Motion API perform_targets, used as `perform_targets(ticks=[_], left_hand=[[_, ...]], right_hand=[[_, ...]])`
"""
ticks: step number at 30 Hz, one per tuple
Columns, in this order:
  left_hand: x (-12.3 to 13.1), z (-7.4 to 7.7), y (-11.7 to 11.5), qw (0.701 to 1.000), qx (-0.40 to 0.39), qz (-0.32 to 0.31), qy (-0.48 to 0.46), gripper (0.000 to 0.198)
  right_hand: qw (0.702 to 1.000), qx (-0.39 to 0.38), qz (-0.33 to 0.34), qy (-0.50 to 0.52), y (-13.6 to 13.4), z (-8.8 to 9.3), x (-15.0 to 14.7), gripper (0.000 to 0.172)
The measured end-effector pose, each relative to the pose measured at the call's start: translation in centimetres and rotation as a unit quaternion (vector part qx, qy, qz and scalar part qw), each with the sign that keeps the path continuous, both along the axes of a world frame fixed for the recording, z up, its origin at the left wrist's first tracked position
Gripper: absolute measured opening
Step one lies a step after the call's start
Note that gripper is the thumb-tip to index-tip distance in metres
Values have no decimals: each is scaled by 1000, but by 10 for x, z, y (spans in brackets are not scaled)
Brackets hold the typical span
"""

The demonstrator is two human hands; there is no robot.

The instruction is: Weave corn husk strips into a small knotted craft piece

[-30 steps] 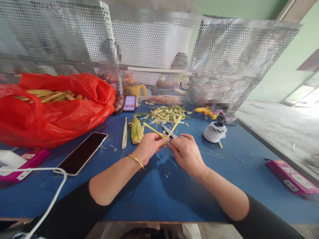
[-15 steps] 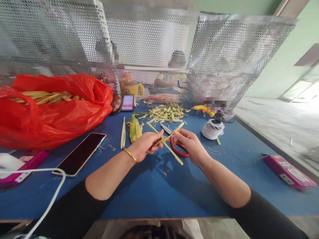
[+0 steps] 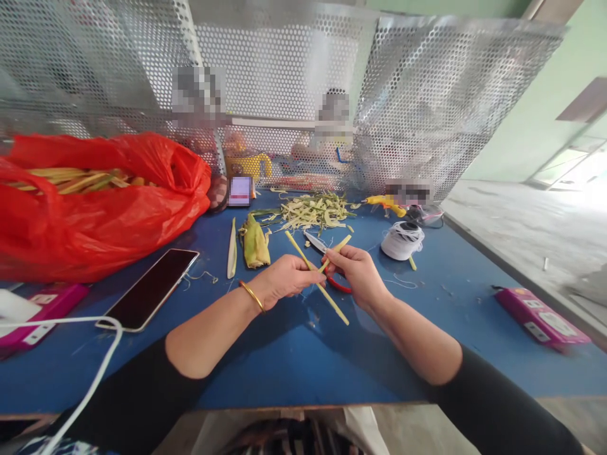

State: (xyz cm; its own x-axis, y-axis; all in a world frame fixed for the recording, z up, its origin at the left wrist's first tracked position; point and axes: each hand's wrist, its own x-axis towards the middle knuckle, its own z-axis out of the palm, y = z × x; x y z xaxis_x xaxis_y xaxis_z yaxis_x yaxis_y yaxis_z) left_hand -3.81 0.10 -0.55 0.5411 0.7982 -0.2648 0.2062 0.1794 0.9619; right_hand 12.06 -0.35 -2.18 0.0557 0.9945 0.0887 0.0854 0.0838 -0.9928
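My left hand (image 3: 291,277) is closed, thumb over fingers, at the crossing of pale yellow-green plant strips. One long strip (image 3: 336,308) slants from upper left to lower right through that grip. Another strip (image 3: 342,242) crosses it toward the upper right, pinched between thumb and fingers of my right hand (image 3: 356,272). The crossing point is partly covered by the left thumb. Beneath the hands lie scissors (image 3: 315,241) with red handles, half hidden by the right hand. Behind them is a pile of husk scraps (image 3: 315,212).
To the left are a husk bundle (image 3: 257,245), a single husk piece (image 3: 232,249), a phone (image 3: 149,287) and a red plastic bag (image 3: 118,221). At right stand a white thread spool (image 3: 402,241), a yellow glue gun (image 3: 386,203) and a purple power strip (image 3: 540,316). Perforated panels (image 3: 284,63) rise behind.
My left hand has shifted right, its thumb now covering the crossing that showed before. The right hand still pinches its strip and covers more of the scissor handles.
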Motion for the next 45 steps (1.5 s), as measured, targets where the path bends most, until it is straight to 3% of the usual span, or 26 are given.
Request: perform_targets(ticks=[3,5,7,9,11,13,17,24,27,28,30,31,33,36,41,45], left_hand=[[3,-3,-3,1000,23,17,11,31],[5,-5,-5,999,48,19,15,36],[6,-7,-6,996,81,15,32,37],[7,-7,-8,989,126,9,71,32],[8,-7,-9,980,164,-1,112,30],[9,-7,-10,973,183,-15,139,32],[11,-6,-13,977,171,-24,127,37],[8,-4,-12,995,68,-61,42,31],[5,-4,-6,1000,5,-7,-12,35],[3,-5,-4,999,-13,13,-31,39],[2,-5,-1,996,-38,37,-66,46],[2,-6,0,995,-45,41,-78,47],[2,-6,0,994,-54,48,-82,46],[5,-6,-3,995,-51,65,-55,39],[8,-7,-6,997,-42,39,-44,28],[6,-5,-4,989,-78,94,-87,21]], right_hand=[[980,104,-112,-126,1,7,7,28],[923,225,-192,-245,-3,12,10,31],[870,311,-164,-345,-9,16,8,27],[853,331,-68,-397,-15,16,4,15],[860,305,5,-409,-17,13,0,10],[873,278,33,-400,-15,10,-1,13],[882,289,17,-372,-13,6,-1,17],[875,326,-17,-358,-16,6,-3,19],[882,319,-92,-336,-7,9,6,12],[891,305,-135,-308,-2,11,9,9],[928,238,-190,-217,5,12,14,21],[953,183,-177,-166,7,12,15,26],[993,55,-72,-75,8,11,13,32],[996,-48,80,7,3,9,6,35],[997,-23,52,44,-1,4,0,32],[1000,27,-9,-13,4,9,7,30]])
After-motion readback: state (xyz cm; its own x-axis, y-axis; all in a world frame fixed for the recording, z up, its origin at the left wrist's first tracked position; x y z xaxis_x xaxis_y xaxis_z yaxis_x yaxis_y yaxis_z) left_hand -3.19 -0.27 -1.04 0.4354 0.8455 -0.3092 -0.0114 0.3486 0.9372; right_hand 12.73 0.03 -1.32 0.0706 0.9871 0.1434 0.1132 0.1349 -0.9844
